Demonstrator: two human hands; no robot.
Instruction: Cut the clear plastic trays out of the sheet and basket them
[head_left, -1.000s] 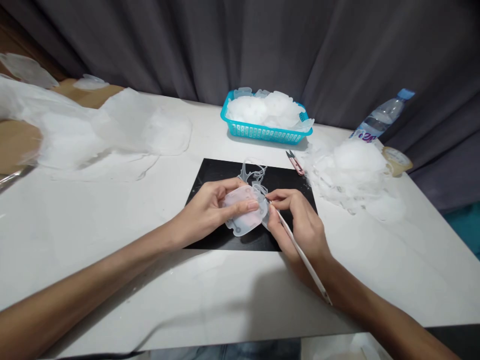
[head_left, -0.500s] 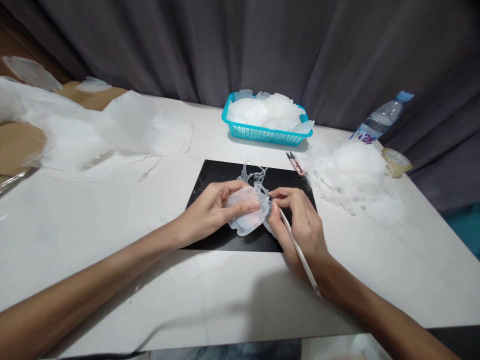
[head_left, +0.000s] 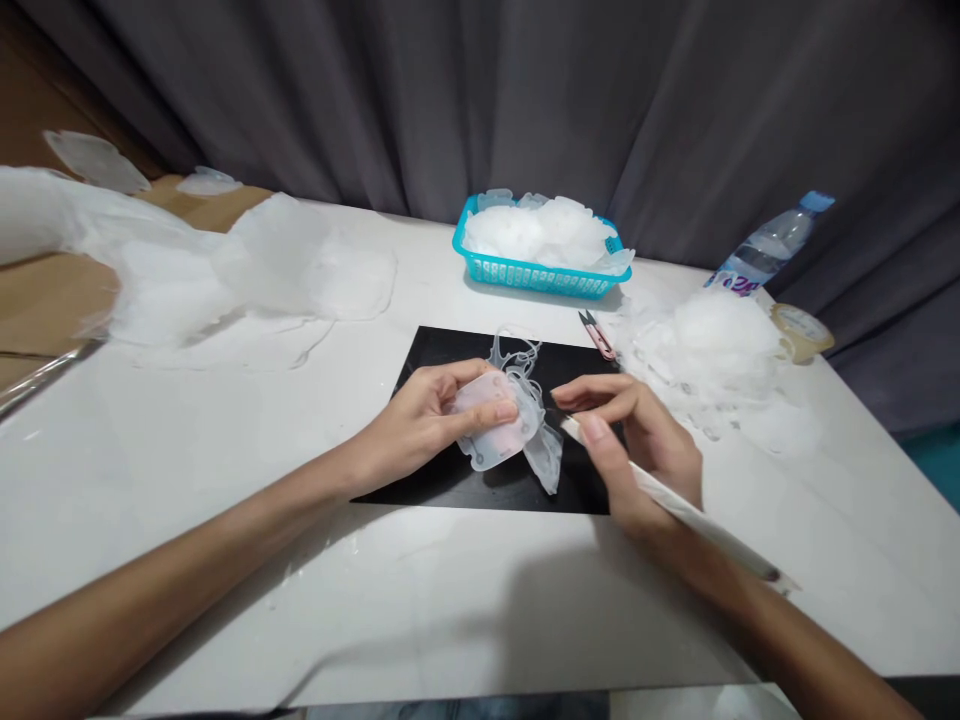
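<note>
My left hand (head_left: 457, 415) is closed on a flat, translucent silicone-like piece (head_left: 491, 445), with the thumb on top. Thin translucent strips (head_left: 517, 350) trail from its far side, and a loose flap (head_left: 546, 460) hangs at its right. Between the thumb and fingers of my right hand (head_left: 634, 430) is a slim white pen-like tool (head_left: 675, 500), its rear end pointing toward the lower right. Its thin tip lies just right of the piece, apart from it; motion blurs the tip's shape. Under both hands lies a black mat (head_left: 442, 490).
Behind the mat stands a blue basket (head_left: 540, 278) full of translucent pieces. Pink-handled thread snips (head_left: 598, 336) lie beside a pile of scraps (head_left: 720, 345) at right, near a water bottle (head_left: 772, 245) and tape roll (head_left: 802, 333). More translucent sheets (head_left: 262, 265) and cardboard (head_left: 52, 300) occupy the left.
My right hand has drawn back to the right with the white tool, away from the piece. The tool is tilted flatter. My left hand keeps its hold; the view has shifted slightly.
</note>
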